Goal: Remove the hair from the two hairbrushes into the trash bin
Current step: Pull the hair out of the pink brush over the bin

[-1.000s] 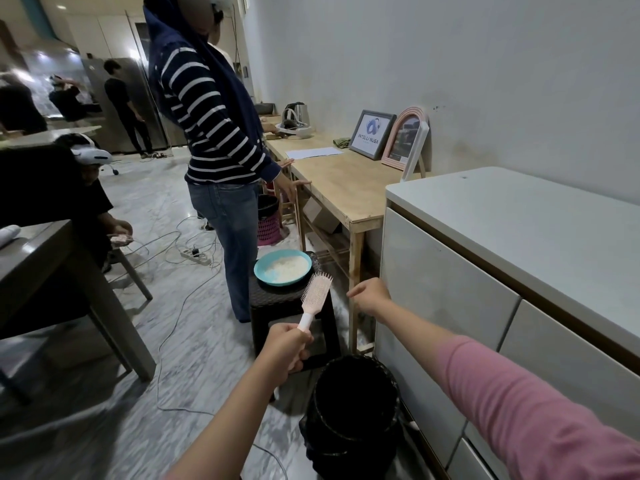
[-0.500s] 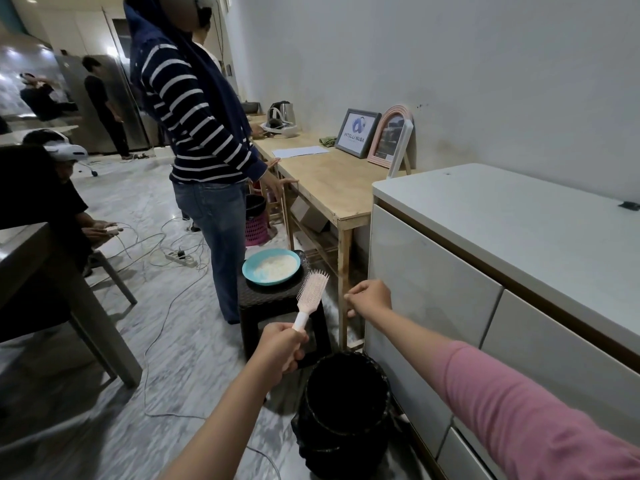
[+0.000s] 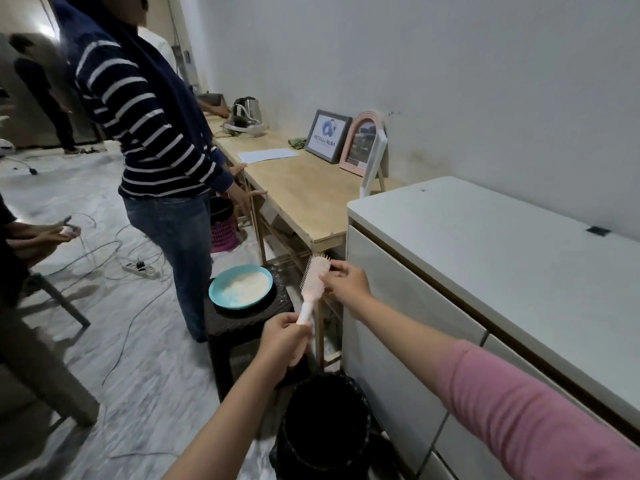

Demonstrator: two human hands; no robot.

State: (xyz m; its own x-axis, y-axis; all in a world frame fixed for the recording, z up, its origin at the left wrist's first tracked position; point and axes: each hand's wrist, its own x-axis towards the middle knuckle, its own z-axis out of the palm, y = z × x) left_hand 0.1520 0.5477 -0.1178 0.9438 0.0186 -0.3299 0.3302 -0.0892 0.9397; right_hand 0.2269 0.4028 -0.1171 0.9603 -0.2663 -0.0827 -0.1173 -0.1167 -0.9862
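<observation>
A pink hairbrush [image 3: 312, 283] stands nearly upright in front of me, above the black trash bin [image 3: 325, 424] on the floor. My left hand [image 3: 284, 341] grips its white handle from below. My right hand [image 3: 346, 283] reaches in from the right, and its fingers pinch at the bristled head of the brush. Hair on the bristles is too small to make out. A second hairbrush is not in view.
A white cabinet [image 3: 485, 258] runs along my right. Ahead, a dark stool [image 3: 242, 323] carries a blue plate [image 3: 241, 286]. A person in a striped top [image 3: 149, 133] stands beside a wooden table [image 3: 301, 199]. Cables [image 3: 114, 258] cross the floor on the left.
My right hand moved left from beside the brush onto its head and now pinches at the bristles. The brush turned more edge-on. My view shifted slightly.
</observation>
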